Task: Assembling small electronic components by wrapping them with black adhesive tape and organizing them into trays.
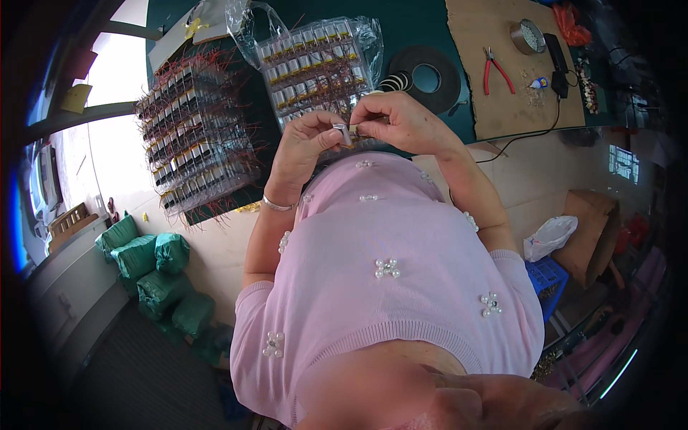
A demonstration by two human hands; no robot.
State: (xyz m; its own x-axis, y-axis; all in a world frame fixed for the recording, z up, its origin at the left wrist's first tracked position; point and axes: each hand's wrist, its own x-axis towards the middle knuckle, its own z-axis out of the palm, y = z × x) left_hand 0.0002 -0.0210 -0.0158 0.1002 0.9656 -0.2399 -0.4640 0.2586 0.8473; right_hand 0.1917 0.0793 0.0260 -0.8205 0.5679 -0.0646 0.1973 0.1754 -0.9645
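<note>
Left hand point(307, 143) and right hand point(398, 122) together pinch a small silver battery cell point(342, 132) close above the table point(423, 36), steadying it beside a tray of cells point(315, 61)

Both forearms bend inward, left hand point(304, 143) and right hand point(401, 122) meeting fingertip to fingertip, each grip pinched.

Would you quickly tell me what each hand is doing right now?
Left hand: closed, pinching a small silver cell in its fingers.
Right hand: closed, fingers pinched at the same cell's end.
</note>
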